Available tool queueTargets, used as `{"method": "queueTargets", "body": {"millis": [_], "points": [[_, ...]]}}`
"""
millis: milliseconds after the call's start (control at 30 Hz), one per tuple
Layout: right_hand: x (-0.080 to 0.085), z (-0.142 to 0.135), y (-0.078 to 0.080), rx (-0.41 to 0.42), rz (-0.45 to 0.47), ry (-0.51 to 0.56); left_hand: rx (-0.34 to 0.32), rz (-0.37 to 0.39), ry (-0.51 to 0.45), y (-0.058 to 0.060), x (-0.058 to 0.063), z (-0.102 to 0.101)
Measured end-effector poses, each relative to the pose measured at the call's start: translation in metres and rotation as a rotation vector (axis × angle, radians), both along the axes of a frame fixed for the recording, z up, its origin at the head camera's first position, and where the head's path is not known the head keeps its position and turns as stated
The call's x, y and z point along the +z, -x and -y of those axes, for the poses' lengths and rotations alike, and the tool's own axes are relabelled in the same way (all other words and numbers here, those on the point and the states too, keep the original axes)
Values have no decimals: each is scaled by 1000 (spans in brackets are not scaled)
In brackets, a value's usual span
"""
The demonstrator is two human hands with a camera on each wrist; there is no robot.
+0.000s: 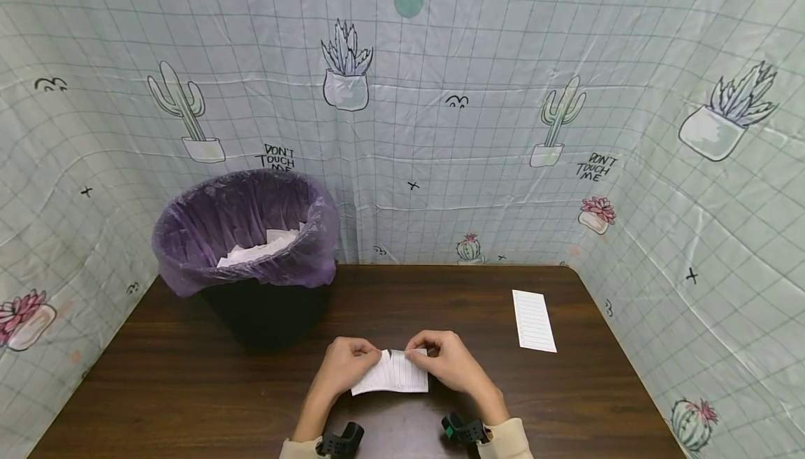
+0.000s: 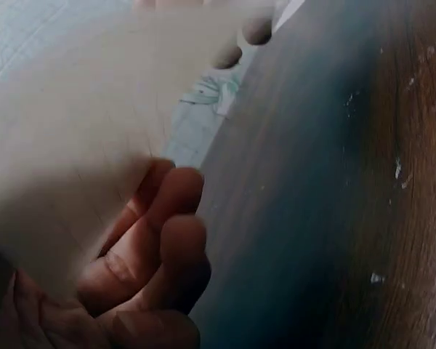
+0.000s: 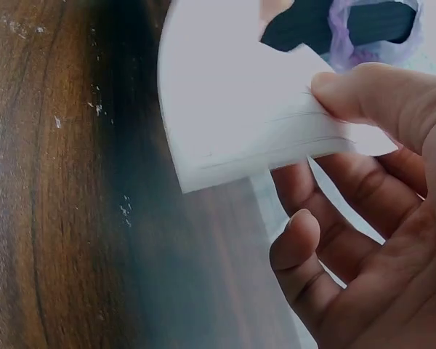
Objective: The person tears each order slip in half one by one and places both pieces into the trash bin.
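Observation:
A lined white sheet of paper [image 1: 397,375] is held up between both hands near the front of the table. My left hand [image 1: 344,368] pinches its upper left edge, and my right hand [image 1: 449,362] pinches the upper right edge. Between the two grips, a short notch-like tear opens in the top edge. The right wrist view shows the thumb [image 3: 349,91] on the sheet's near face and fingers behind it. Up close in the left wrist view, the paper [image 2: 80,123] bends and covers part of that hand.
At the back left stands a black bin [image 1: 270,312] with a purple liner [image 1: 321,235], holding several white paper pieces [image 1: 260,249]. Another lined sheet [image 1: 534,321] lies flat on the dark wood table [image 1: 189,389] to the right. A printed curtain [image 1: 415,137] surrounds the table.

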State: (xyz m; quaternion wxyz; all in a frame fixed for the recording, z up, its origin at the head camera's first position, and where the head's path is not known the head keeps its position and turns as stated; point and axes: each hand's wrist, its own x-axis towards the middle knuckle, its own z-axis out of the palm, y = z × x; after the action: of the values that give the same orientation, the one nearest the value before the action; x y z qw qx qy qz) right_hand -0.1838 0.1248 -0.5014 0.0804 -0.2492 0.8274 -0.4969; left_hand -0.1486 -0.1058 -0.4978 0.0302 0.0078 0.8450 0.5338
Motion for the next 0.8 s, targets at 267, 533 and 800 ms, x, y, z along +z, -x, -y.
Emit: {"method": "queueTargets", "body": {"millis": [267, 533, 800], "points": [[-3, 0, 3, -60, -61, 34, -27, -57, 13, 2, 0, 7], [-5, -9, 6, -137, -70, 11, -40, -95, 42, 1, 2, 14], [-11, -18, 10, -149, -69, -7, -50, -92, 20, 2, 3, 18]]}}
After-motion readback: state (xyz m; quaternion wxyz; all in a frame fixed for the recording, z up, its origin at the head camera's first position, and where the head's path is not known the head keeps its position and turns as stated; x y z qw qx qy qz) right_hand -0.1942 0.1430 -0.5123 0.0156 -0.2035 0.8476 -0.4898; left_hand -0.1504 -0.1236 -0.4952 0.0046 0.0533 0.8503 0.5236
